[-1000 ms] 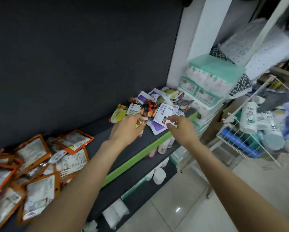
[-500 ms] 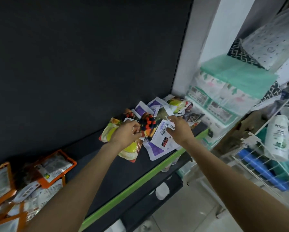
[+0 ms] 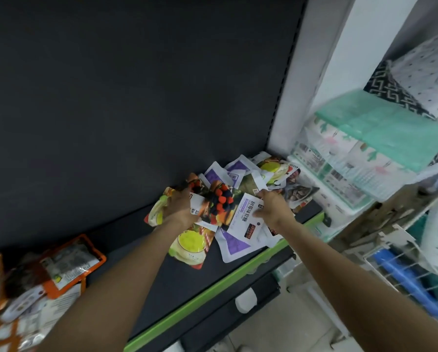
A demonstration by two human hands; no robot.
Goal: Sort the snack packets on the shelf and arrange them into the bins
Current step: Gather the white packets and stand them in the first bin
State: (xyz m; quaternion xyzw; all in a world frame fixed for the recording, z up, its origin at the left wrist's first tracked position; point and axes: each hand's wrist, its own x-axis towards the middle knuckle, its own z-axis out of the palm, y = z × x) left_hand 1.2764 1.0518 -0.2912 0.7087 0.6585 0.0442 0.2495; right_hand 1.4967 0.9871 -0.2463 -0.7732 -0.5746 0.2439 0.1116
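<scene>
A loose pile of snack packets (image 3: 240, 189) lies at the right end of the dark shelf (image 3: 167, 280). My left hand (image 3: 178, 210) grips packets at the pile's left side, over a yellow-green packet (image 3: 188, 246) and beside a berry-print packet (image 3: 221, 203). My right hand (image 3: 271, 208) pinches the top edge of a white-and-purple packet (image 3: 245, 219) in the middle of the pile. More purple-and-white packets (image 3: 234, 246) spread toward the shelf's green front edge. Orange-edged packets (image 3: 70, 265) lie heaped at the shelf's far left.
A white post (image 3: 311, 72) bounds the shelf on the right. Wrapped tissue packs (image 3: 365, 153) are stacked beyond it. A white wire basket (image 3: 400, 273) with bottles stands at the lower right. A lower shelf (image 3: 228, 318) holds white items.
The view has shifted right and closer to the pile. Both hands have reached deeper into the pile; my right hand moved up the white-and-purple packet.
</scene>
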